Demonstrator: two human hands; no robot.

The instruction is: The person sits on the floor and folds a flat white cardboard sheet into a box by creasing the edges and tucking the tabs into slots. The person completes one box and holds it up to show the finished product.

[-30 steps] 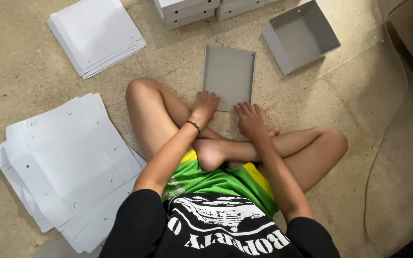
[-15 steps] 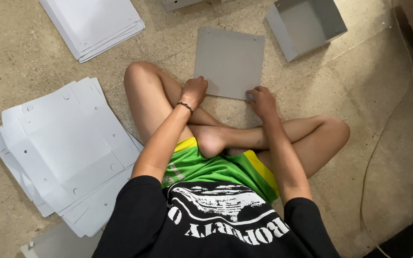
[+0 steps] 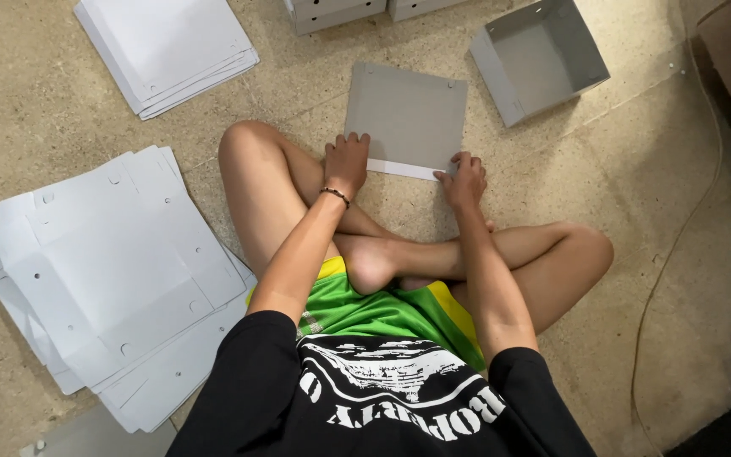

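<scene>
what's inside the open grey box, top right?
The open grey box shows only its bare grey floor and inner walls; nothing lies in it. The strip of floor behind its near wall is hidden. Both hands, left hand and right hand, rest on the flat grey sheet instead.

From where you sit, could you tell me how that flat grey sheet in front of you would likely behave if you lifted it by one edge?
The grey sheet lies flat and looks thin, so it is probably light and may bend somewhat. Its near edge is folded up under the left hand and right hand, suggesting it creases along scored lines. Flat on the floor, it should slide rather than tip.
</scene>
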